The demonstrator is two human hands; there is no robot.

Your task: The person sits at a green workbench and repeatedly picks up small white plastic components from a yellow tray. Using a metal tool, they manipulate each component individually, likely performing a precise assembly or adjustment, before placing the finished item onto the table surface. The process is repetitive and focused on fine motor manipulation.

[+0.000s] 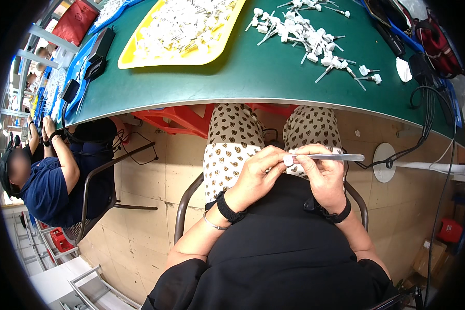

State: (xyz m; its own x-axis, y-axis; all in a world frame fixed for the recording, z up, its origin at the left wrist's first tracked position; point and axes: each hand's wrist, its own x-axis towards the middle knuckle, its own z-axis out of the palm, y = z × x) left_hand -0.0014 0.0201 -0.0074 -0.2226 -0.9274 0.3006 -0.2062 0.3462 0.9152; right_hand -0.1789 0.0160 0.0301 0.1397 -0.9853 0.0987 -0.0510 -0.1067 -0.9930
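Above my lap, just in front of the table edge, both hands meet. My left hand (261, 170) pinches a small white plastic piece (288, 160) between thumb and fingertips. Flat metal tweezers (343, 157) lie in my right hand (323, 181), their broad end sticking out to the right. The tweezers' tips reach toward the white piece; whether they touch it is too small to tell. Similar white pieces with thin stems (320, 44) lie in a loose heap on the green table (191, 85). More of them fill the yellow tray (126, 59).
A black box-shaped device (99, 51) and blue trays line the table's left side. Dark cables (429, 111) hang over the right edge, near a white crumpled item (403, 70). A co-worker (49, 178) sits on a chair to the left. Red stools (178, 121) stand under the table.
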